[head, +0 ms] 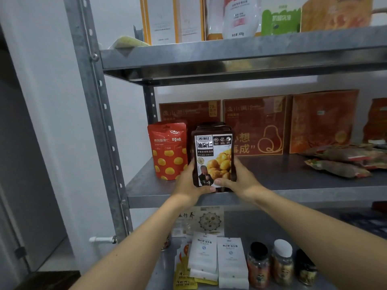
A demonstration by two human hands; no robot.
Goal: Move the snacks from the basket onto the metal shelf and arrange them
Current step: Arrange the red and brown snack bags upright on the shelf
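Observation:
A dark brown chestnut snack pouch (213, 155) stands upright at the front edge of the middle metal shelf (293, 191), with more dark pouches stacked right behind it. My left hand (192, 181) grips its left side and bottom corner. My right hand (238, 178) grips its right side, thumb across the lower front. A red chestnut pouch (167, 151) stands upright just to the left, close to my left hand. The basket is out of view.
Orange-brown gift boxes (255, 126) line the back of the middle shelf, and flat snack packs (339, 164) lie at its right. The top shelf (230, 53) carries boxes and bags. Below are white pouches (217, 258) and jars (270, 264). A perforated upright post (98, 114) stands left.

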